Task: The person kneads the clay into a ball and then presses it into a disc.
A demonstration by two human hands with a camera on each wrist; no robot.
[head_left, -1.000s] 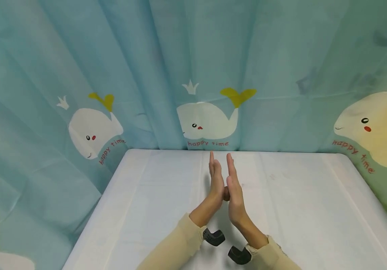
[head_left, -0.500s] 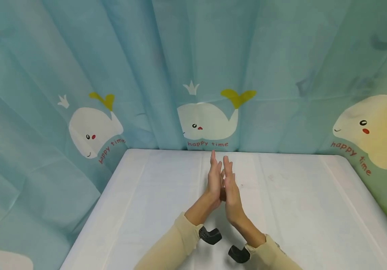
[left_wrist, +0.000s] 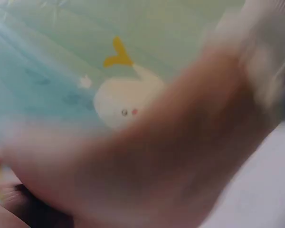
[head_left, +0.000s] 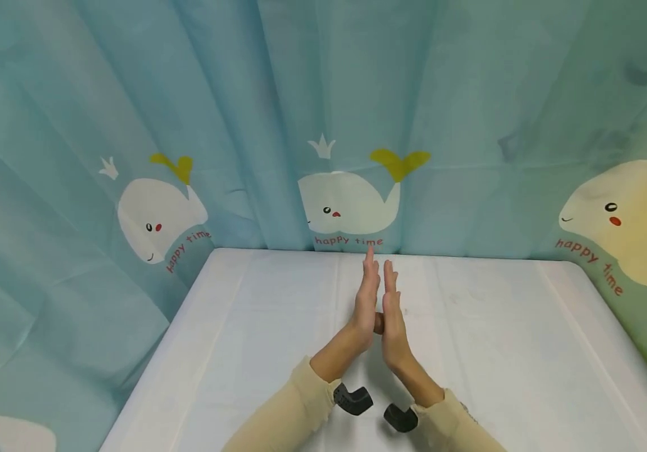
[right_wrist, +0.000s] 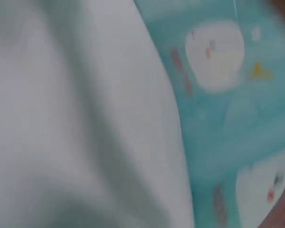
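Between the two palms sits a small brown lump (head_left: 379, 323), roundish, most of it hidden by the hands. My left hand (head_left: 365, 307) is upright with straight fingers, its palm against the lump's left side. Facing it, my right hand (head_left: 393, 326) also has straight fingers and its palm at the lump's right side. In the left wrist view a blurred hand and forearm cross the picture, and the dark lump (left_wrist: 42, 209) shows at the lower left. Only bits of skin show at the right edge of the right wrist view.
The hands are over a white-covered table (head_left: 498, 351). Behind it hangs a blue-green curtain (head_left: 470, 94) printed with white whales. A black wrist device (head_left: 353, 400) sits at the left cuff, another device (head_left: 400, 418) at the right cuff.
The palms rub back and forth with the lump between them. Since half a second ago the left hand has moved slightly forward and both hands a little right; the fingers stay straight.
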